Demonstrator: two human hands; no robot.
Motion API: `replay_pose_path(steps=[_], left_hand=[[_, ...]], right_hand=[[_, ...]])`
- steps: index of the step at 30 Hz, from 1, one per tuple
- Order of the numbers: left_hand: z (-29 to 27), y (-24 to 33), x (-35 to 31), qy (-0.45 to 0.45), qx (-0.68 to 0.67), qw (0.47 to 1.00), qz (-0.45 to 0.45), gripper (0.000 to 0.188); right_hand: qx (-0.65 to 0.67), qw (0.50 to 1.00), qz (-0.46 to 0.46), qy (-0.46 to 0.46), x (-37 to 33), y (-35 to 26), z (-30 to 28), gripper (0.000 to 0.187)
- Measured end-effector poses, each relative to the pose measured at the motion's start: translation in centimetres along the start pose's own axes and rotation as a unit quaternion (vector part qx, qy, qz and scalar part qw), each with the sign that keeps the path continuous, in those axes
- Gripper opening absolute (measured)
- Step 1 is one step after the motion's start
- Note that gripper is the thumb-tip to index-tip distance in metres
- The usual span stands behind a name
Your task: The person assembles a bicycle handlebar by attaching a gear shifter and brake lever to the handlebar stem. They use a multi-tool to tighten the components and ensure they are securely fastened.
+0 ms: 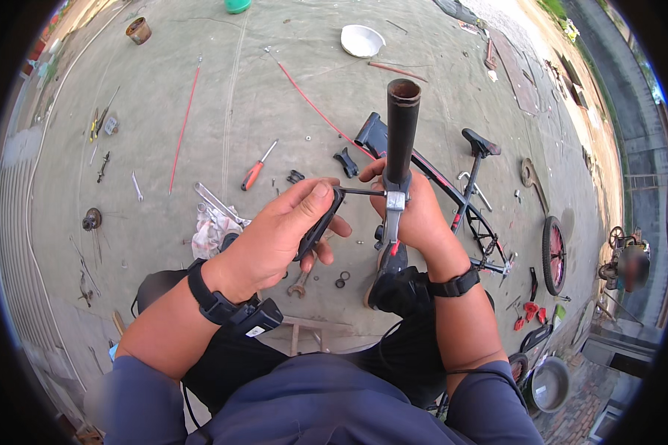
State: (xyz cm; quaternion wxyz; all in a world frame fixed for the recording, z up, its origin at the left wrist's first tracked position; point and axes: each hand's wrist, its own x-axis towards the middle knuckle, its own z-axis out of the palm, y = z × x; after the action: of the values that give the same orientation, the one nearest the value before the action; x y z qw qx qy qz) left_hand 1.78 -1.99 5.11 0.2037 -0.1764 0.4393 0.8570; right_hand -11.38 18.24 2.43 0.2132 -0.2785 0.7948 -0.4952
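My left hand (282, 222) is closed around the black handle of a folding hex key set (320, 227). One slim key sticks out of it to the right and reaches a silver clamp-like fitting (395, 202); whether its tip is seated cannot be seen. This fitting is at the lower part of a black metal tube (401, 133), which stands upright with its rusty open end up. My right hand (417, 211) grips the tube and fitting from behind, so most of its fingers are hidden. A small red part (395, 248) shows below the fitting.
A black bicycle frame (445, 182) with a saddle (481, 142) lies to the right, near a wheel (554, 256). Around me lie an orange screwdriver (254, 174), spanners (219, 200), a white bowl (362, 41) and a red cable (304, 96). A grey basin (549, 384) stands at lower right.
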Motion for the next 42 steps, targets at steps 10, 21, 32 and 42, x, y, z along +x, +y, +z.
replay_pose_path(steps=[10,21,32,42], left_hand=[[-0.6,-2.4,0.7,0.117,0.554,0.7,0.435,0.072],[0.2,1.2,-1.3,0.09,0.285,0.946,0.121,0.055],[-2.1,3.9,-1.0,0.065,0.272,0.96,-0.011,0.045],[-4.3,4.1,0.5,-0.034,0.245,0.968,-0.04,0.03]], right_hand=[[-0.01,0.999,-0.009,0.03,0.3,0.6,-0.6,0.023],[-0.049,0.997,0.051,-0.005,-0.2,0.1,-0.6,0.025],[-0.134,0.985,0.011,-0.108,0.1,-0.3,-1.0,0.039],[-0.097,0.976,-0.077,-0.176,-1.0,-0.6,-1.0,0.041]])
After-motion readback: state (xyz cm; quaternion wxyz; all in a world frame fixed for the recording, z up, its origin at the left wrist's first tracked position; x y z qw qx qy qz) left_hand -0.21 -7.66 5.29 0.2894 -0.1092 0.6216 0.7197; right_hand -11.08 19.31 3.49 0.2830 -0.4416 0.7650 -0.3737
